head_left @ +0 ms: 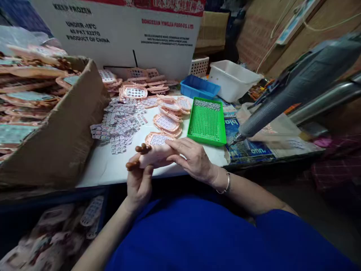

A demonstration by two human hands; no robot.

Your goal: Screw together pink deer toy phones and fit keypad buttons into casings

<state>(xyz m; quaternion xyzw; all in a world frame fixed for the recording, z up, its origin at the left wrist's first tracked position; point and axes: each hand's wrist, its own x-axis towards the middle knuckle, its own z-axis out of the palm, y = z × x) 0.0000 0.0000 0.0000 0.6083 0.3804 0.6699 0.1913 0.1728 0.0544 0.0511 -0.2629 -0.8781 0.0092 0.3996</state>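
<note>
A pale pink plastic piece with brown knobs (155, 155) is held between both hands over the table's front edge. My left hand (139, 186) grips its left end from below, thumb against it. My right hand (194, 158) closes on its right end, fingers on top and thumb below. Just behind it lies a pink frame with a keypad sheet (159, 139). More pink frames (167, 122) are stacked further back. To their left spreads a pile of small keypad pieces (121, 120).
A green tray (207, 122) with small metal parts stands right of the frames, near a blue bin (199, 87) and a white bin (232, 79). A grey power screwdriver (262, 114) hangs at the right. A cardboard box (70, 124) full of pink parts stands left.
</note>
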